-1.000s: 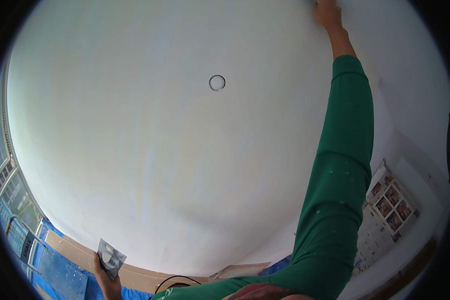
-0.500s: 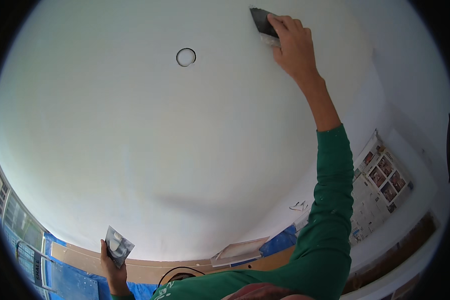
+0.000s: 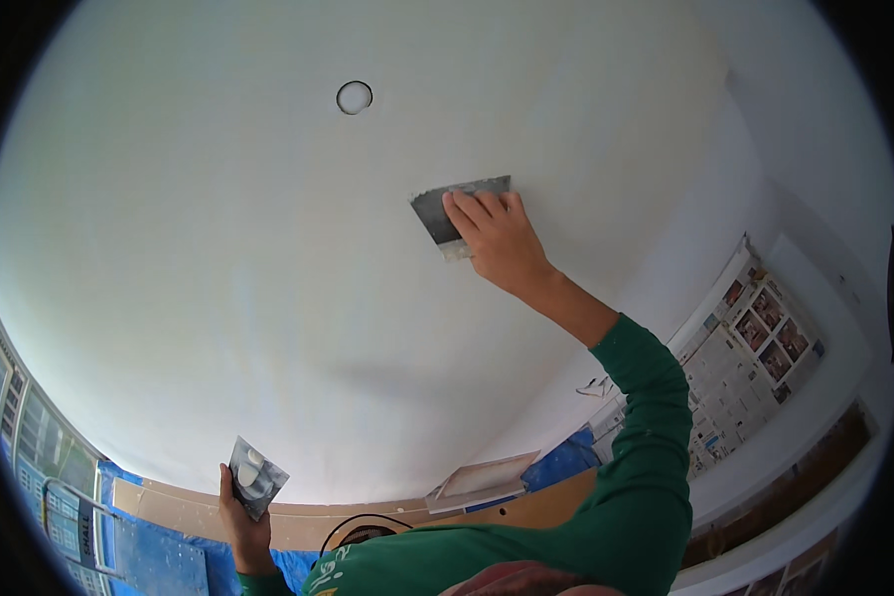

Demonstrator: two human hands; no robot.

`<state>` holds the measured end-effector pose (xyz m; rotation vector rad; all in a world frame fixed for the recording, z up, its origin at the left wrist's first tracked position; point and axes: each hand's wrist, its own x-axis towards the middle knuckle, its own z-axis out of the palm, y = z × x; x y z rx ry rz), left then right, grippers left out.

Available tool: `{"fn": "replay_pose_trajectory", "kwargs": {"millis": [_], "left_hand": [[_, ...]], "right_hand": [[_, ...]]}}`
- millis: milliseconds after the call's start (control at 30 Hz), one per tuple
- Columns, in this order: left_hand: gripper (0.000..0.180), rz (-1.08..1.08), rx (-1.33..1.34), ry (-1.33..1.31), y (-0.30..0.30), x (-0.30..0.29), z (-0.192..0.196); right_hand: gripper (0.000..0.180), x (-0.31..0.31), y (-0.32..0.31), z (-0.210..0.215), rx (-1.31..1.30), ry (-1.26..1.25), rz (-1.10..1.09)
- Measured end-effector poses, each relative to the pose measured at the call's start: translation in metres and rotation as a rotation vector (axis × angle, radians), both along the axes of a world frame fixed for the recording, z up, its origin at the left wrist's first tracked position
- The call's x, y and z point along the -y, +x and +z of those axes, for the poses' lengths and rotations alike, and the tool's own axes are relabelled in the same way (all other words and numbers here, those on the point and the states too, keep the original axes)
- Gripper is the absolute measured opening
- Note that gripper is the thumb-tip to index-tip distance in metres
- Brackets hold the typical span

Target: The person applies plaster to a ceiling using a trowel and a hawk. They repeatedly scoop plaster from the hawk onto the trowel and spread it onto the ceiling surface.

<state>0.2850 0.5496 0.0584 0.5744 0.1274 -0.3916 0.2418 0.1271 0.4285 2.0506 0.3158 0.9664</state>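
My right hand (image 3: 502,238) is raised overhead and holds a wide metal putty knife (image 3: 447,211), its blade pressed flat against the white ceiling (image 3: 219,228). The green sleeve of that arm (image 3: 646,427) runs down to the lower edge. Low at the left, my left hand (image 3: 240,517) holds a second metal scraper (image 3: 254,475) loaded with a lump of white filler, away from the ceiling.
A small round hole (image 3: 355,97) sits in the ceiling above and left of the knife. Newspaper sheets (image 3: 745,368) and blue plastic sheeting (image 3: 561,462) cover the wall at right. A window (image 3: 30,467) and more blue sheeting (image 3: 159,561) lie at lower left.
My right hand has drawn the putty knife down across the ceiling toward me, from the far top edge to the middle. The left hand has stayed low with its scraper.
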Motion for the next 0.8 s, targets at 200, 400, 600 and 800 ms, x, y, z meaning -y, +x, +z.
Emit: {"fn": "replay_pose_trajectory", "kwargs": {"millis": [200,400,600,800], "left_hand": [[0.043,0.101,0.007,0.025,-0.014,0.001,0.007],[0.046,0.147,-0.034,0.017,-0.015,0.012,0.004],[0.041,0.23,-0.073,-0.024,-0.023,0.019,-0.025],[0.044,0.232,-0.192,0.023,-0.034,0.021,-0.007]], "right_hand": [[0.05,-0.011,-0.006,0.095,0.157,0.147,0.226],[0.039,0.003,0.048,0.308,0.467,-0.103,0.344],[0.035,0.008,0.111,0.418,0.56,0.013,0.288],[0.028,0.036,0.14,0.469,0.604,-0.011,0.184]]}}
